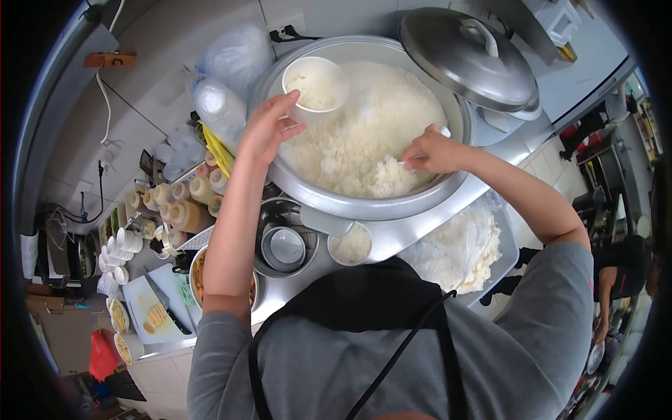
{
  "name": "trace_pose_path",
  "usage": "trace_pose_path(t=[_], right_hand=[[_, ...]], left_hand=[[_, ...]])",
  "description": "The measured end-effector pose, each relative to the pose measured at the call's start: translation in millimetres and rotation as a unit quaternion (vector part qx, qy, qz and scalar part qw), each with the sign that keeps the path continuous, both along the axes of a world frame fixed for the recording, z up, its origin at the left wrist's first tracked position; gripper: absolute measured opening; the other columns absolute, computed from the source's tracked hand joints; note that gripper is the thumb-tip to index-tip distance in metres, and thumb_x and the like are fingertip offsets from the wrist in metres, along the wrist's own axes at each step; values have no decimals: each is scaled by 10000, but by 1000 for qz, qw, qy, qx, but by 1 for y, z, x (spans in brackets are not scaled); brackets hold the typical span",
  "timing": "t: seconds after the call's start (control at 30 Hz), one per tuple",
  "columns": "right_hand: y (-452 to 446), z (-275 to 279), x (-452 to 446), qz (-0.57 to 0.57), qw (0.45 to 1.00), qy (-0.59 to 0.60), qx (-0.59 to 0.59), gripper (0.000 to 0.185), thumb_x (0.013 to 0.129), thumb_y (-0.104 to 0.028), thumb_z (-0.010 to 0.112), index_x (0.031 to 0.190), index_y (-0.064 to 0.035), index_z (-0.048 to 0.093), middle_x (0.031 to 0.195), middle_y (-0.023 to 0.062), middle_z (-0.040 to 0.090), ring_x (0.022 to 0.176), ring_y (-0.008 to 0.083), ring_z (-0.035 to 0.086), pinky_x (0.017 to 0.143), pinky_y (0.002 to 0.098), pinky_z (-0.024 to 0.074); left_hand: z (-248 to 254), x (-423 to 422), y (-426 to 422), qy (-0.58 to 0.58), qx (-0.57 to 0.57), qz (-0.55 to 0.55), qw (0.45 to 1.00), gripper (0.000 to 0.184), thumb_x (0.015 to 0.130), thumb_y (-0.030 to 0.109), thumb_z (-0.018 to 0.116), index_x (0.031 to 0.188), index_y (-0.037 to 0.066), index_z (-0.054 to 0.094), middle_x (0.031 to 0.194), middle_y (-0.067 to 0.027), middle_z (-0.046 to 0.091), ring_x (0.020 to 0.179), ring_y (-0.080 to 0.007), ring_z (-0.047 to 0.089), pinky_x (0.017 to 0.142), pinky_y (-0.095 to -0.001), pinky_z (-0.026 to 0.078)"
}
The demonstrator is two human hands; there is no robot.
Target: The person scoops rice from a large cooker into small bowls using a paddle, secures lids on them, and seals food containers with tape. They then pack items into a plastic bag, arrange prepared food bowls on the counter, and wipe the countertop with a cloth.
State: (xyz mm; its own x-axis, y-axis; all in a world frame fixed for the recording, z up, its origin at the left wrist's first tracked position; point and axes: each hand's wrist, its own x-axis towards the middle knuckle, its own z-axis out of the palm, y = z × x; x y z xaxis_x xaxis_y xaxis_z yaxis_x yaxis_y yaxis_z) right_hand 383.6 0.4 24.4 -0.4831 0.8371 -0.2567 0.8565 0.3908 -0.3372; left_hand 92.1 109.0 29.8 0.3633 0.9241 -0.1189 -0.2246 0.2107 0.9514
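Observation:
My left hand (269,127) grips a white bowl (329,87) by its near left side, tilted over the large metal pot (308,196). Some rice shows inside the bowl. Cooked white rice (378,105) fills much of the pot. Over the pot's right part, my right hand (430,150) is closed on a utensil with a white handle end; rice is heaped at its front, hiding most of the tool. The metal lid (465,59) rests at the pot's back right.
Near the pot's front stand a bowl of rice (350,245), nested metal bowls (283,248) and a bag of rice (462,245). Sauce bottles (189,213) and a cutting board with a knife (155,308) are at left. A co-worker (619,269) is at far right.

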Motion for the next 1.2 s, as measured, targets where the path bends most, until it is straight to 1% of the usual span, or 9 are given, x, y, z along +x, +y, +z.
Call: trace_pose_path(t=[0.17,0.3,0.47,0.53,0.6,0.67,0.77,1.0,1.2], right_hand=[[5,-1,7,-14,999,36,-25,131,782,-243,563,782,-130,630,682,39,604,691,186,547,849,351,284],[17,3,20,-70,983,72,-155,152,778,-259,564,786,-121,627,668,7,593,669,159,569,827,336,332],[30,67,20,-110,974,134,-144,163,783,-249,553,793,-103,623,682,11,604,667,185,574,793,349,335],[40,97,6,-97,983,-11,157,162,771,-211,541,799,-78,629,698,29,616,667,213,571,750,373,331],[51,100,-18,-79,924,-173,332,93,737,-105,534,780,-84,614,718,43,604,737,179,556,778,332,326],[50,97,-52,-6,861,-258,439,103,685,-106,541,760,-93,610,706,36,595,799,169,538,753,334,340],[54,93,-78,56,820,-310,479,112,657,-100,539,751,-90,600,711,34,581,784,168,534,755,330,343],[39,142,-65,16,790,-158,593,130,637,-54,542,749,-99,592,718,12,558,762,179,514,775,368,355],[34,116,-87,63,805,-205,553,136,621,-28,554,743,-79,587,691,14,552,761,175,513,771,368,350]], left_hand=[[0,-2,3,24,8,1,1000,708,710,328,696,1175,-93,367,947,-95,496,710,-132,505,698,-303,495],[-9,-10,8,74,33,19,997,854,687,334,715,1253,-110,255,1019,-152,447,805,-172,514,710,-312,492],[-2,2,-10,148,53,50,986,885,659,362,730,1296,-33,260,1059,-164,419,940,-226,493,707,-315,488],[2,15,-19,187,58,22,980,877,651,369,732,1289,-31,282,1057,-163,423,921,-223,504,711,-310,486],[4,29,-25,186,56,11,981,823,663,398,710,1256,-31,333,1059,-182,435,918,-248,523,720,-329,491],[2,40,-23,17,-73,-107,991,833,675,449,679,1245,-39,316,1067,-213,444,931,-286,535,738,-362,494],[-14,54,-17,-80,-204,-44,975,850,698,483,642,1237,-60,271,1077,-241,443,959,-322,528,759,-397,492],[-10,38,-14,-155,-193,-34,968,858,716,486,628,1218,-84,229,1076,-258,436,967,-337,523,775,-419,490],[6,36,-14,-156,-137,-23,978,827,731,452,629,1210,-102,246,1098,-212,402,998,-322,501,814,-449,482]])
